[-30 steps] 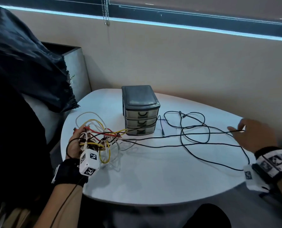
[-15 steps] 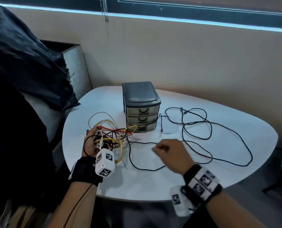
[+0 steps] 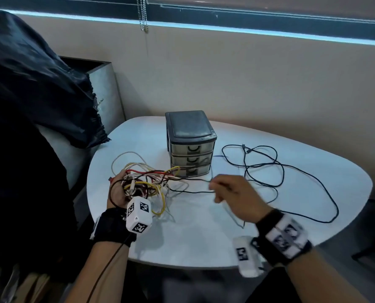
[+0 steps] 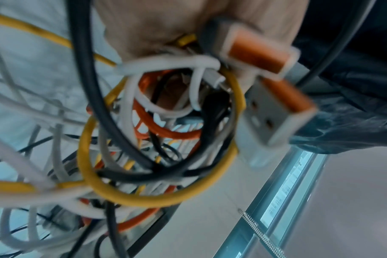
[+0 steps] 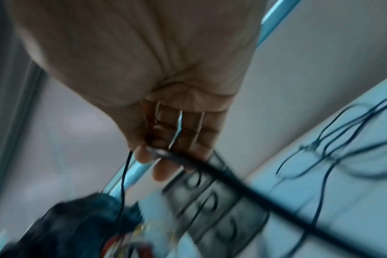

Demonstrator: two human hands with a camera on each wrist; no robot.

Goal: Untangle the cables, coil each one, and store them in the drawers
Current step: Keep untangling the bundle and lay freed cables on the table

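Note:
My left hand (image 3: 118, 193) grips a tangled bundle of white, yellow, red and black cables (image 3: 147, 182) over the table's left side; the left wrist view shows the cable tangle (image 4: 157, 139) and two orange-tipped USB plugs (image 4: 274, 90) close up. My right hand (image 3: 232, 193) is raised in front of the drawer unit (image 3: 191, 145) and pinches a thin black cable (image 3: 193, 191) that runs back to the bundle. In the right wrist view the thumb and fingers (image 5: 164, 157) pinch that black cable (image 5: 232, 179). The rest of the long black cable (image 3: 280, 171) lies in loops on the right of the table.
The small three-drawer unit stands at the back middle of the white rounded table (image 3: 204, 237), all drawers closed. A dark cloth-covered bulk (image 3: 29, 84) and a grey box (image 3: 103, 88) stand to the left. A bead chain (image 3: 142, 14) hangs at the wall.
My right hand has swung from the table's far right edge to the middle, drawing the black cable toward the bundle. The left hand and bundle shifted slightly right.

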